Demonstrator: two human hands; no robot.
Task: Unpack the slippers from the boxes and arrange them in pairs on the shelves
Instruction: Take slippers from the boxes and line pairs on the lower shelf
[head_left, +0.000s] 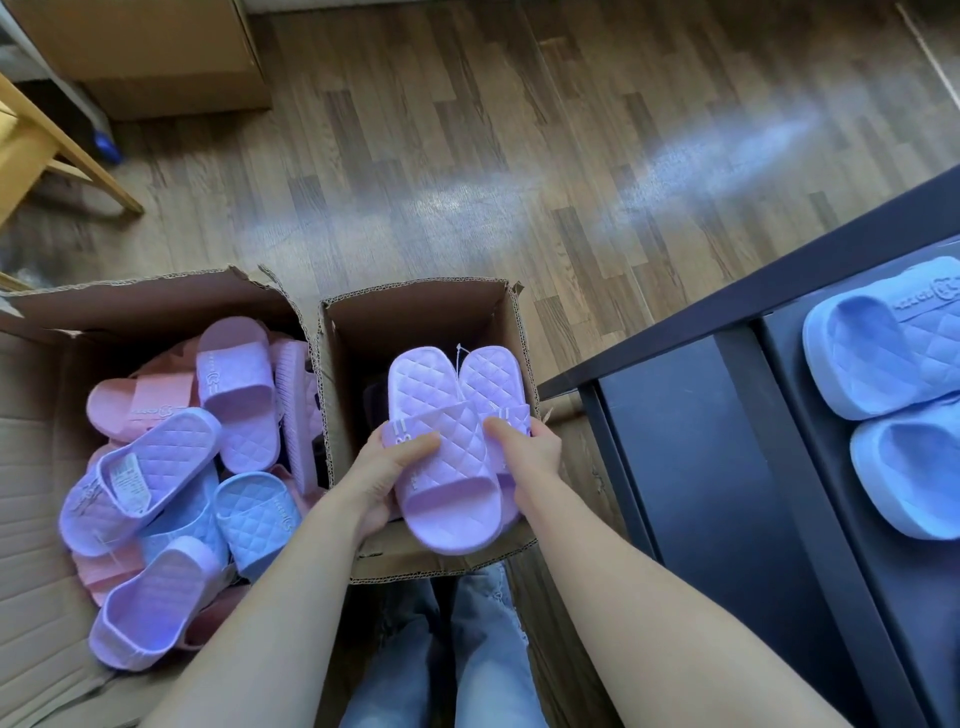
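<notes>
Currently, a pair of lilac slippers is being held above the open small box, with one slipper lying partly over the other and both toe ends pointing toward the person. The pair is being grasped from both sides. Its left edge is being gripped by the left hand, whose thumb is being pressed across the quilted strap. Its right edge is being gripped by the right hand, whose thumb is likewise being pressed on the strap. To the left, against the small box, a larger open box is being filled by a loose heap of slippers in pink, lilac and blue, lying at mixed angles. To the right, just beside the small box, a black shelf unit is being used to carry two blue slippers, which are lying side by side and touching on one shelf. Both boxes are being supported by the wooden floor. Legs in blue jeans are being shown directly below the small box.
</notes>
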